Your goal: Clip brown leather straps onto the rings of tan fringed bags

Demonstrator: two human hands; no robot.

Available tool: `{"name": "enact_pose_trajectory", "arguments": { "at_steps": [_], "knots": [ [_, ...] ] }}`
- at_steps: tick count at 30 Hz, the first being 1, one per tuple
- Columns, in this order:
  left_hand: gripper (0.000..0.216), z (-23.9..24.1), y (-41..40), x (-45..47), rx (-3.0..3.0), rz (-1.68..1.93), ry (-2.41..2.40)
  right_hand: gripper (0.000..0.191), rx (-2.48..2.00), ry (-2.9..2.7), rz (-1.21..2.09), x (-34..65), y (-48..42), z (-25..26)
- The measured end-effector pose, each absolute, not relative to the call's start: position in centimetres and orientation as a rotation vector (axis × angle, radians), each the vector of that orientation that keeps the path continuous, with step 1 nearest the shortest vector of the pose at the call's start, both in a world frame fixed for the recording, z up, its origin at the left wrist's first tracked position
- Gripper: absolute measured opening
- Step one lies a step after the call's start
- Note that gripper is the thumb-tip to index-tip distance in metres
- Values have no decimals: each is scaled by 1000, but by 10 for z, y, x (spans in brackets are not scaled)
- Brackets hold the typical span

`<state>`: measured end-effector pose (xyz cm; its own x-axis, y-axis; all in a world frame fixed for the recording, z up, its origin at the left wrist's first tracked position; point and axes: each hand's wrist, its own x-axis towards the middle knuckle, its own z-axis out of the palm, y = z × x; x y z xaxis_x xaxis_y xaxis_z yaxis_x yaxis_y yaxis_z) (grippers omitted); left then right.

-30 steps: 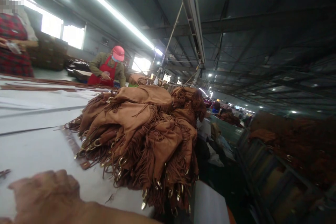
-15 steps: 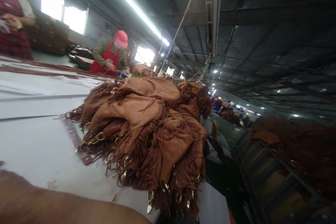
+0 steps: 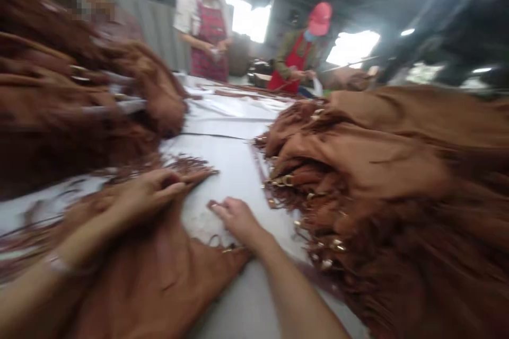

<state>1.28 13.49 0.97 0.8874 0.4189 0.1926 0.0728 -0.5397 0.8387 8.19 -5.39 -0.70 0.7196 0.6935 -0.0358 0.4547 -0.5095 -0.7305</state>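
Observation:
A brown suede fringed bag (image 3: 159, 275) lies on the white table right before me, its fringe spread to the left. My left hand (image 3: 153, 190) is closed on the upper edge of this bag, thumb and fingers pinching it near a pointed corner. Just right of it, my right hand (image 3: 238, 220) hovers over the table with fingers drawn together; a small dark bit shows at the fingertips, too blurred to name. Below the right hand, a metal ring (image 3: 214, 241) and clasp sit at the bag's right corner.
A tall heap of similar brown bags (image 3: 377, 169) with gold-coloured clasps stands at the right. Another brown pile (image 3: 79, 100) rises at the left. Across the white table (image 3: 222, 156), with strips at its far end, stand a person in a plaid apron (image 3: 210, 37) and one in a red apron (image 3: 292, 63).
My view has swung left and levelled. Both hands and the bag before me have come into sight, along with the left pile; earlier only a forearm showed at lower left.

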Motion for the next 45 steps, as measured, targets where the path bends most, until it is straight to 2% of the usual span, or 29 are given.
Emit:
{"name": "enact_pose_trajectory", "arguments": {
  "at_steps": [5, 8, 10, 13, 15, 20, 26, 38, 45],
  "knots": [
    [18, 12, 177, -10, 2177, 871, 497, 39, -1990, -878, 463, 106, -47, -31],
    [20, 19, 177, 4, 2090, 936, 489, 42, -1877, -729, 515, 107, -51, -33],
    [21, 28, 169, 17, 2167, 750, 366, 44, -1834, -661, 541, 108, -53, -34],
    [21, 39, 152, 46, 2380, 221, 126, 44, -1783, -597, 569, 111, -53, -37],
    [22, 38, 143, 68, 2476, 24, 111, 43, -1739, -570, 591, 114, -53, -38],
    [25, 14, 149, 105, 2637, -129, 319, 42, -1655, -561, 630, 116, -57, -37],
    [28, 6, 161, 104, 2682, -300, 480, 38, -1570, -536, 649, 117, -57, -41],
    [44, 0, 105, 45, 2671, 134, 461, 42, -1384, -496, 633, 126, -69, -26],
    [30, -1, 101, 25, 2643, 353, 181, 43, -1450, -504, 736, 124, -66, -32]
  ]
}}
